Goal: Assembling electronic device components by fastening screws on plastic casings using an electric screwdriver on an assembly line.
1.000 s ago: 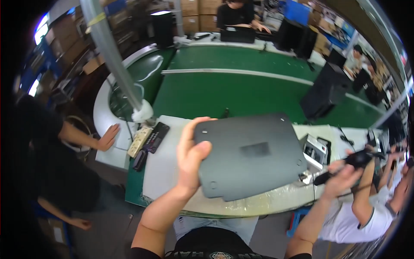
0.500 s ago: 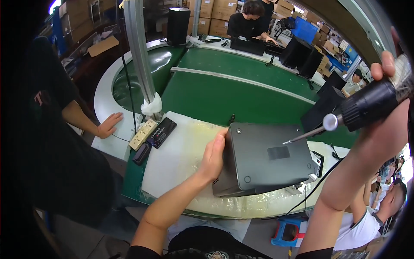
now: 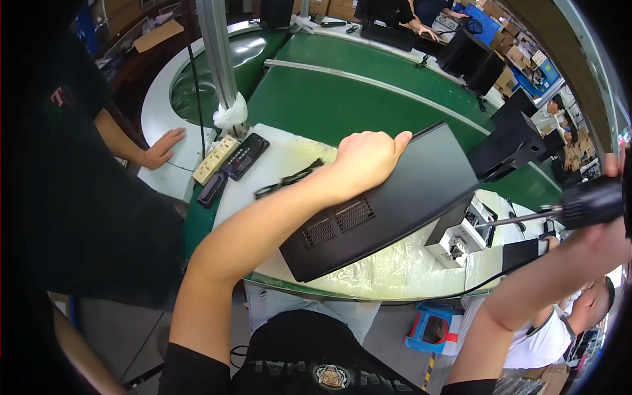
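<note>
A black box-shaped case (image 3: 421, 178) with two slotted vents is tilted over the work mat, its long side facing up. My left hand (image 3: 372, 161) grips its upper edge, fingers curled over the far side and partly hidden. At the right edge, my right hand (image 3: 602, 240) is closed around a black electric screwdriver (image 3: 590, 203), blurred and partly cut off. The screwdriver's long bit points left, its tip at a silver metal holder (image 3: 454, 242) beside the case; whether the two touch, I cannot tell. Behind my left forearm lies a coiled black cable (image 3: 289, 179).
A metal post (image 3: 220, 59), a power strip (image 3: 216, 160) and a dark phone-like device (image 3: 247, 156) stand at the mat's left. Another person's hand (image 3: 163, 149) rests on the white rim. A green conveyor (image 3: 349, 99) runs behind, with a black speaker-like box (image 3: 507, 148) at right.
The case has been turned and tilted, so a vented side replaces the face with round feet. My left hand moved onto its top edge. The screwdriver went right and down to the metal holder.
</note>
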Motion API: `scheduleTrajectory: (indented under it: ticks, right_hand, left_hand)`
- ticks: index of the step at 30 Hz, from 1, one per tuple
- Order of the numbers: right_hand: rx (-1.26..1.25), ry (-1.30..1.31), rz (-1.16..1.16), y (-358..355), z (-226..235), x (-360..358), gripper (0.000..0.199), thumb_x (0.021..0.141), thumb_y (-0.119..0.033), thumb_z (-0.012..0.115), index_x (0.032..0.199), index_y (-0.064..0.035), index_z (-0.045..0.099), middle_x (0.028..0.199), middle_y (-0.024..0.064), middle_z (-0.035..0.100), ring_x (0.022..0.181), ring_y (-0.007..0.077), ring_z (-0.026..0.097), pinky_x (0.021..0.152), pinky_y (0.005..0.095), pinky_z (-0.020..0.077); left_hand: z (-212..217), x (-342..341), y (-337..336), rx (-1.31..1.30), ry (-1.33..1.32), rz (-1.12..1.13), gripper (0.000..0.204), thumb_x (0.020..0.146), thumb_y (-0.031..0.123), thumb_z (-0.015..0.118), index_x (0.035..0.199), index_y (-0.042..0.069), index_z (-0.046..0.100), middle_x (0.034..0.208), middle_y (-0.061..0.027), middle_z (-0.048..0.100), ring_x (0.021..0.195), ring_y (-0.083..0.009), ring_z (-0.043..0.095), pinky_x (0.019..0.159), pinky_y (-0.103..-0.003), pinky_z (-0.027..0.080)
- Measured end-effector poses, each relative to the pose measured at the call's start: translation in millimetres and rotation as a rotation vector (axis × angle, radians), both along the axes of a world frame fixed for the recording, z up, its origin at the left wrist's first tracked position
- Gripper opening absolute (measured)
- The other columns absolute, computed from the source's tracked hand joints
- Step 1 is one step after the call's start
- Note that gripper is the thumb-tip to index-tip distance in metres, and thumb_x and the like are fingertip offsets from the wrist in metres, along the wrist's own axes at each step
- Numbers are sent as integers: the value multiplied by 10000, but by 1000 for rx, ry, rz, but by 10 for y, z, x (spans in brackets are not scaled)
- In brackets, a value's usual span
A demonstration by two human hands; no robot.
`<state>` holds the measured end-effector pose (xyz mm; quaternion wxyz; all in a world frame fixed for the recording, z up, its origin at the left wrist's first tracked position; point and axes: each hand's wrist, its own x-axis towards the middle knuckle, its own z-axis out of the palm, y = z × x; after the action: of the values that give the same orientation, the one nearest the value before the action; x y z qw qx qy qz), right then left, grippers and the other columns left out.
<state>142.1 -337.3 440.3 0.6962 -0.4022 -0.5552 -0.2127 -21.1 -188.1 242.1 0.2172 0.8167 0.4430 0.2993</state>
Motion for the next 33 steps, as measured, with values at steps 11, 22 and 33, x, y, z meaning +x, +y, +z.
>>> scheduleTrajectory:
  ticks: [11,22,33]
  right_hand:
    - [-32,77,417,676,-995,-412,456,991,-369,441,1158,50,375,1124,228,580,568,153,590,479,260,500]
    - [-98,83,585,1379,-1530,-883,386,987,-273,453,1193,12,294,1163,207,540,570,162,579,484,272,488]
    - [-147,84,585,1533,-1791,-828,434,972,-310,489,1211,9,318,1118,194,544,566,162,575,489,265,469]
  left_hand:
    - [-345,-477,-88,-358,295,-219,551,908,452,510,1024,-77,616,1005,-261,635,925,-382,632,843,-428,488]
    - [-529,-661,-398,-126,297,-124,634,841,552,582,1027,-49,505,946,-220,624,771,-386,640,710,-446,508]
    - [-541,-667,-373,-98,292,-130,627,847,539,582,998,-67,519,857,-196,631,728,-354,654,652,-423,531]
